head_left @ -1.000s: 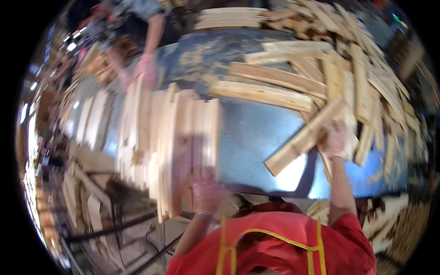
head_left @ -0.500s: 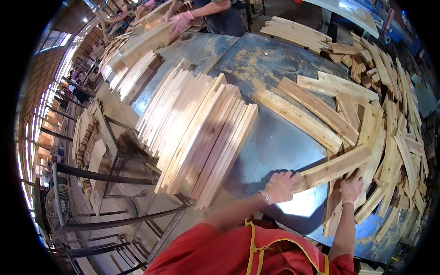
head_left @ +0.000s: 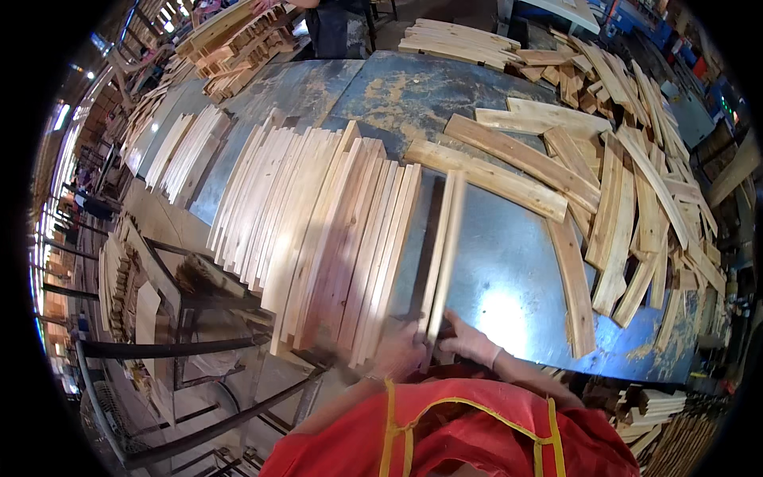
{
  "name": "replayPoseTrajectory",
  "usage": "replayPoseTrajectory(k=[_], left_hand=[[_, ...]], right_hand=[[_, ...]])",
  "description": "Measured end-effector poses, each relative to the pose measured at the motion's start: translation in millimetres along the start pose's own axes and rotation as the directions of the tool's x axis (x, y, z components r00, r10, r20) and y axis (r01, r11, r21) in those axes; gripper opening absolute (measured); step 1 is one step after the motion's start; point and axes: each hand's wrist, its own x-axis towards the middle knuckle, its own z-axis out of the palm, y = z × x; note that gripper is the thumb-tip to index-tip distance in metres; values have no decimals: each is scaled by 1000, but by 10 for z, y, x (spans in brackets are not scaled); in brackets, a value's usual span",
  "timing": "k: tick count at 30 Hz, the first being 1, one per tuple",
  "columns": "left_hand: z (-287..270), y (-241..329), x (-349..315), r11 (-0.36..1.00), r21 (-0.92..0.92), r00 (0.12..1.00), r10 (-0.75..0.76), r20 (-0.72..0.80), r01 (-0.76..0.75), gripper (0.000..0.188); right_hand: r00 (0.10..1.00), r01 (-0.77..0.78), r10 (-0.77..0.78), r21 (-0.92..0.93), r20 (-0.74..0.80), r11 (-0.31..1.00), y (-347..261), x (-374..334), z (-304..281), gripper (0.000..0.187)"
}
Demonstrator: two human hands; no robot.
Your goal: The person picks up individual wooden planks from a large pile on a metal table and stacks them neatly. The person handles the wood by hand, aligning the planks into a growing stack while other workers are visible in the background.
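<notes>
Two slim wooden boards (head_left: 443,254), set on edge side by side and a little blurred, stand on the metal table just right of a long row of boards (head_left: 318,230). My left hand (head_left: 401,350) grips their near end from the left, its fingers partly hidden. On the other side, my right hand (head_left: 469,340) closes its thumb and fingers against the same end. A narrow dark gap of table separates these boards from the row, whose boards stand close together on edge.
Loose boards (head_left: 616,222) lie in a jumbled heap on the right of the metal table (head_left: 501,262). Smaller board stacks (head_left: 191,155) sit at the far left and far back. A metal frame (head_left: 175,350) stands at lower left. A co-worker (head_left: 338,28) is across the table.
My hands have moved left from the loose heap to the row's right side, bringing boards that now stand on edge. The view has shifted. The co-worker's blurred boards now rest in a stack.
</notes>
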Motion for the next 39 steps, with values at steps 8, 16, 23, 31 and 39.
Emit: replayPoseTrajectory(k=[8, 16, 23, 31, 39], left_hand=[[-348, 99, 265, 762, 625, 721, 529, -448, -171, 64], [-191, -85, 569, 527, 849, 793, 500, -349, 41, 58], [38, 165, 634, 568, 763, 808, 267, -525, 308, 49], [-45, 70, 692, 590, 764, 827, 272, -493, 261, 58], [-91, 4, 640, 572, 773, 844, 242, -478, 274, 64]], right_hand=[[983, -132, 146, -122, 111, 984, -736, 1014, 90, 99], [887, 154, -396, -655, -238, 739, -1592, 1036, -1660, 64], [656, -513, -502, -821, -563, 251, -1744, 960, -3893, 63], [942, -311, -50, -917, -333, 252, -2282, 819, -3350, 87], [890, -250, -286, -905, -354, 343, -1653, 875, -2772, 106]])
